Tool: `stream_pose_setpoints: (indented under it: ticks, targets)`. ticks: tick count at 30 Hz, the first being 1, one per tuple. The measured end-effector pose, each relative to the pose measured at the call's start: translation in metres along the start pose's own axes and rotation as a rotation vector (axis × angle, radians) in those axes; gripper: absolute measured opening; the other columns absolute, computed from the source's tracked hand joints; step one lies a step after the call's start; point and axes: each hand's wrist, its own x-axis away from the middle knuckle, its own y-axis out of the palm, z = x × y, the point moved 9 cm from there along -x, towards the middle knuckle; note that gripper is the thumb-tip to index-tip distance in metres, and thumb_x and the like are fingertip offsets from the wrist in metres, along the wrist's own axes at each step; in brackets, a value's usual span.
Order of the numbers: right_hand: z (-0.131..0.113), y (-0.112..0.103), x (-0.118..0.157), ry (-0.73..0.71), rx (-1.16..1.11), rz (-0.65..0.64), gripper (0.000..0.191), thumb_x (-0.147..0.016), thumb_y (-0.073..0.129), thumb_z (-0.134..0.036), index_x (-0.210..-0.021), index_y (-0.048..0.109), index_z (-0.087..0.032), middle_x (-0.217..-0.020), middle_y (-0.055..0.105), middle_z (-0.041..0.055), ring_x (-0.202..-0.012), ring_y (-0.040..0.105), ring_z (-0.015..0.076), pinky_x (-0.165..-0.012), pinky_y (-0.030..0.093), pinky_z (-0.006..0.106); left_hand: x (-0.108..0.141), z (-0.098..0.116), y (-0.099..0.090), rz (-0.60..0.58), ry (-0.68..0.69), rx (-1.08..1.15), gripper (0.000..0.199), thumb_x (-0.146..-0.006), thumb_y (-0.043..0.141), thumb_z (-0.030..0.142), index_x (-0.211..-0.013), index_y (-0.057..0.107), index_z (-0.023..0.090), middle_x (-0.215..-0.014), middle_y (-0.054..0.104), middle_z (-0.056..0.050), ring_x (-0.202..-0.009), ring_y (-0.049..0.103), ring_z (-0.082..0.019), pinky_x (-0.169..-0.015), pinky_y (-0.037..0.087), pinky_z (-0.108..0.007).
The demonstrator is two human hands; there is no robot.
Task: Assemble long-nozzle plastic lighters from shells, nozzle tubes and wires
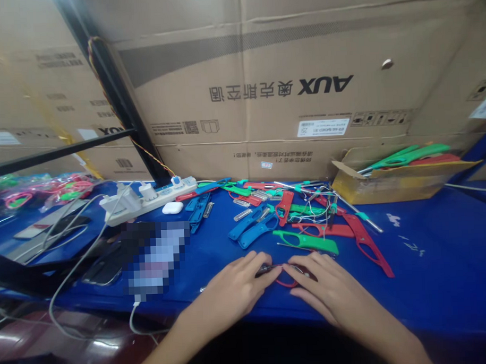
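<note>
Near the front edge of the blue table (pixel 438 281), my left hand (pixel 246 280) and my right hand (pixel 318 280) meet with their fingertips together. Between them is a red plastic piece (pixel 286 282) with a curved loop, mostly covered by my fingers. A dark thin part (pixel 265 269) shows at my left fingers; I cannot make out what it is. Just beyond my hands lie a green handle piece (pixel 309 240), a red handle piece (pixel 368 244) and blue handle pieces (pixel 256 229), among small clear parts and thin wires.
A yellow-taped carton (pixel 406 184) with green and red pieces stands at the back right. To the left are a power strip (pixel 159 198), a white earphone case (pixel 172 208), a phone with a blurred screen (pixel 160 262) and cables. Cardboard stands behind; a black frame rises at left.
</note>
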Motion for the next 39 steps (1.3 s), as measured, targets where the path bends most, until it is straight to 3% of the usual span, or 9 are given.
stream_pose_setpoints:
  ticks: [25, 39]
  targets:
    - [0.003, 0.006, -0.002, 0.045, -0.082, -0.092, 0.036, -0.105, 0.046, -0.037, -0.138, 0.057, -0.024, -0.128, 0.066, 0.0092, -0.115, 0.064, 0.0262, -0.100, 0.054, 0.051, -0.001, -0.006, 0.005, -0.025, -0.057, 0.026, 0.040, -0.098, 0.050, 0.009, -0.137, 0.052, 0.018, -0.128, 0.059, -0.010, -0.114, 0.062, -0.025, -0.091, 0.059, -0.039]
    - [0.014, 0.003, 0.006, 0.144, -0.171, -0.029, 0.030, -0.104, 0.050, -0.035, -0.132, 0.059, -0.027, -0.132, 0.068, 0.0053, -0.120, 0.065, 0.0240, -0.106, 0.053, 0.049, 0.001, -0.009, 0.003, -0.023, -0.056, 0.094, 0.040, -0.100, 0.052, 0.012, -0.140, 0.050, 0.020, -0.129, 0.059, -0.008, -0.119, 0.060, -0.025, -0.097, 0.057, -0.042]
